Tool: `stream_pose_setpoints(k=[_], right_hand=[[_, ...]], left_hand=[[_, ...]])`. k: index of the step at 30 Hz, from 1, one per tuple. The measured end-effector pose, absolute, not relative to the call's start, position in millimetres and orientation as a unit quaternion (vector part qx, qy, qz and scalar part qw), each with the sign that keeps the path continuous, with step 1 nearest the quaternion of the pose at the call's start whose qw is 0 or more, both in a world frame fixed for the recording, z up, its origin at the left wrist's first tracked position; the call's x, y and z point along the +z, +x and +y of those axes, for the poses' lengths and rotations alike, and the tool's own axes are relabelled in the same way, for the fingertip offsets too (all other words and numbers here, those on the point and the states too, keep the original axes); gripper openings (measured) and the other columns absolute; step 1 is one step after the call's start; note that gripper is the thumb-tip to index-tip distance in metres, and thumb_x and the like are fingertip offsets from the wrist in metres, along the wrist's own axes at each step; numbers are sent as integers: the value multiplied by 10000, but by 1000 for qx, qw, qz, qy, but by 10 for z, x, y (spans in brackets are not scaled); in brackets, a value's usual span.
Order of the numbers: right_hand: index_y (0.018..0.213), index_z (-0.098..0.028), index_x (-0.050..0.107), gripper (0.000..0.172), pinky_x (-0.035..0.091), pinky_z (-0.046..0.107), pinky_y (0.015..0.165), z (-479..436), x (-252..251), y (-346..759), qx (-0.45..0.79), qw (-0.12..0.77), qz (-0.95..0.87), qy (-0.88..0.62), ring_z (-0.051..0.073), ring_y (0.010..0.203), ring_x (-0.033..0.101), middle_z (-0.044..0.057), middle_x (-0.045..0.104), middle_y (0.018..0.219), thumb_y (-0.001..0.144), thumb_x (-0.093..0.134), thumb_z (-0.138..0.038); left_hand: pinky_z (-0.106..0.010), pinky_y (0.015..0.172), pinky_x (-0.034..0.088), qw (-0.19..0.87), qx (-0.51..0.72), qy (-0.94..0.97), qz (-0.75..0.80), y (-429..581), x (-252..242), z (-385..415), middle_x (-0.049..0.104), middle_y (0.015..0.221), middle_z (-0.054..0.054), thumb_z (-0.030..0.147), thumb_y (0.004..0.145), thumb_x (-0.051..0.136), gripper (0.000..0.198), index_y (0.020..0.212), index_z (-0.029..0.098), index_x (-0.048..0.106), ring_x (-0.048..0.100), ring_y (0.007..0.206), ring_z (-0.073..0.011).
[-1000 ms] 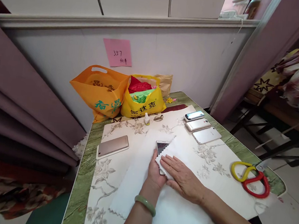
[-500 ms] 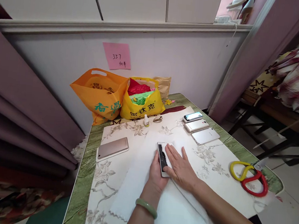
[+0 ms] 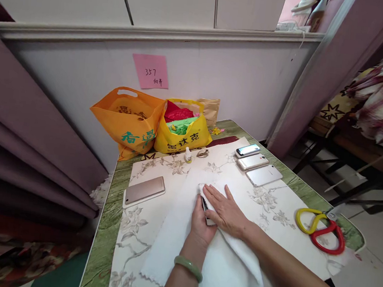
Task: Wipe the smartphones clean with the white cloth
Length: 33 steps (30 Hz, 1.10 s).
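- The left hand (image 3: 202, 227), wearing a pale green stone-like bangle (image 3: 188, 268) on its wrist, has its fingers curled around a slim phone with a dark screen and light edges (image 3: 204, 204), holding it above the soft white cloth with a scalloped edge (image 3: 228, 275).
- The right hand (image 3: 228, 215) lies over a folded-up part of that cloth, pressing it on the phone; its fingers are straight and flat, the little finger spread wide, the thumb near the phone's lower end.
- Most of the phone is hidden under cloth and hand; a strip of its screen shows beside the left fingers.
- Left of the cloth, a rose-gold phone (image 3: 145, 190) lies back up on a white flat thing, partly covered.
- Beyond the cloth to its right, a dark-edged phone with a bright screen (image 3: 248, 150), a pale gold phone (image 3: 254, 162) and a silver-white phone (image 3: 264, 175) lie in a close row.
- Well right of the cloth are scissors with one yellow and one red handle (image 3: 332, 226).
- Beyond the cloth's far end stand a small white bottle (image 3: 188, 155), a yellow bag (image 3: 192, 139) stuffed with red and green material, and an orange bag (image 3: 140, 143).
- Under the cloth spreads a cream floral sheet (image 3: 132, 251).
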State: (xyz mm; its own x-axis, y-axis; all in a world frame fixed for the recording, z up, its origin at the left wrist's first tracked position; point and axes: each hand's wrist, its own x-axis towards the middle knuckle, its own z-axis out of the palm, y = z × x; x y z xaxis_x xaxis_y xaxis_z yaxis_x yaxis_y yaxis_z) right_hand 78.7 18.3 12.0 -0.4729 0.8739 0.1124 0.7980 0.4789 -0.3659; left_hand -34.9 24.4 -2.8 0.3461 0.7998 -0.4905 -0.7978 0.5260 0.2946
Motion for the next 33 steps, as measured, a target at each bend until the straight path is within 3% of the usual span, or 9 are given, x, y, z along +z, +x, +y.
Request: stream_pose_setpoints(k=[7, 13, 18, 23, 28, 33], right_hand=[[1537, -252, -34, 732, 30, 650, 1141, -60, -34, 888, 92, 156, -803, -567, 289, 1455, 199, 97, 183, 1583, 975, 300, -581], [1545, -215, 14, 816, -56, 628, 1149, -453, 74, 859, 114, 173, -866, -456, 300, 1444, 233, 120, 219, 1568, 938, 381, -618], [1538, -266, 101, 671, -44, 611, 1158, -116, 215, 793, 158, 153, -873, -436, 265, 1443, 246, 63, 236, 1568, 978, 299, -578], [1527, -271, 171, 615, 31, 605, 1163, 265, 208, 868, 162, 123, -825, -528, 245, 1450, 228, 39, 268, 1560, 993, 198, -575], [1540, -236, 101, 669, -30, 601, 1161, -3, 32, 992, 93, 147, -813, -556, 264, 1456, 203, 81, 235, 1567, 986, 278, -566], [1539, -275, 56, 629, -98, 596, 1151, -406, 62, 1029, 111, 157, -860, -472, 252, 1459, 194, 49, 251, 1563, 1005, 317, -480]], left_hand=[[-315, 1008, 466, 816, 498, -29, 291, -306, 68, 248, 709, 1132, -97, 385, 922, 499, 342, 1058, 144, 700, 629, 1127, -214], [-355, 994, 475, 814, 473, -44, 335, -371, 16, 226, 740, 972, -107, 450, 826, 634, 372, 996, 127, 708, 676, 1010, -250], [-345, 1013, 454, 817, 484, -36, 311, -396, -20, 229, 732, 930, -99, 417, 882, 557, 325, 912, 130, 705, 659, 1040, -241], [-344, 1000, 466, 822, 492, -26, 286, -348, 64, 240, 717, 1084, -77, 392, 907, 521, 307, 1056, 187, 694, 640, 1095, -217], [-326, 960, 489, 816, 511, -27, 269, -314, 94, 216, 737, 1030, -102, 449, 917, 490, 392, 988, 138, 717, 670, 1028, -216], [-343, 945, 498, 825, 488, -37, 283, -362, 41, 219, 747, 981, -106, 430, 891, 541, 374, 1005, 121, 717, 696, 948, -224]])
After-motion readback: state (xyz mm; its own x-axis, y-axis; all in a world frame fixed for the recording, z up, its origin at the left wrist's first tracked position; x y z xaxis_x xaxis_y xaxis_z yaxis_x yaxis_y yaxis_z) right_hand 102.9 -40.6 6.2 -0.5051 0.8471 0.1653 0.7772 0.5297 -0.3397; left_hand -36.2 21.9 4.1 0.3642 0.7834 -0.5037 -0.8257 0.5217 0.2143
